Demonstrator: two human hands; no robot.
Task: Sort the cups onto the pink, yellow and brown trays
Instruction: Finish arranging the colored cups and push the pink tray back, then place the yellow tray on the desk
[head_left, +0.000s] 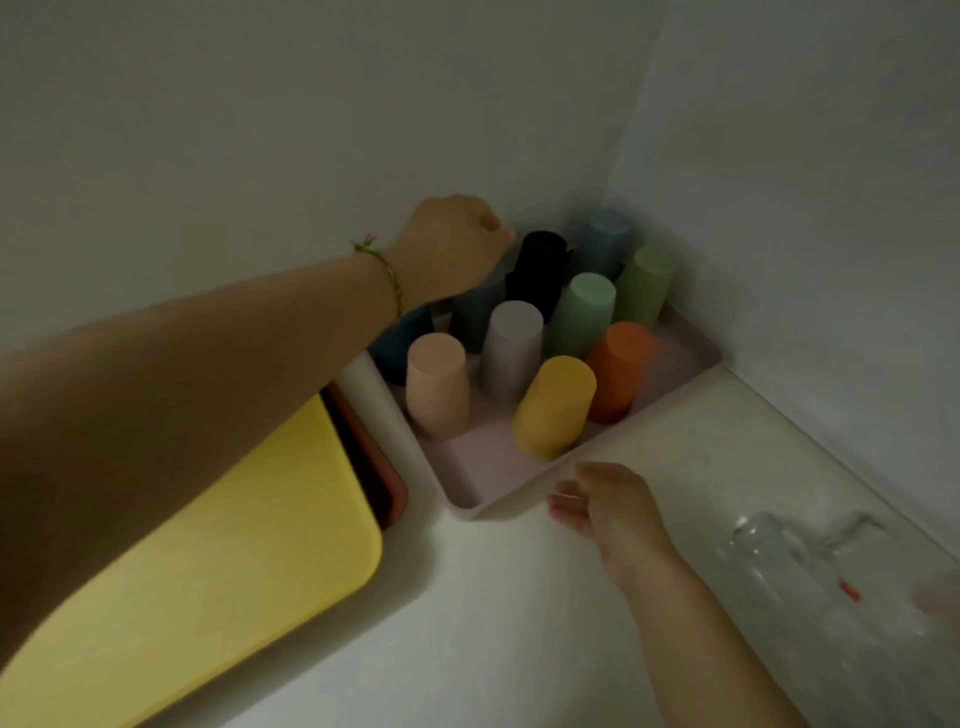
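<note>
Fingers (493, 231) of left hand (452, 249) clasp teal cup (474, 319) — right hand (608, 506) slack.

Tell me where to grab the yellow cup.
Probably round its upper wall, from above and the near side: the yellow cup stands upside down by the pink tray's near rim, open in front, the orange cup close beside it.

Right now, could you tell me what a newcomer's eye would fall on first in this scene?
The cluster of upturned cups in many colours, crowded on the pink tray in the corner, draws the eye first. The left hand is over a dark teal cup at its far side; the right hand hovers open by its near rim. A bright yellow tray lies on a brown tray at the left.
</note>
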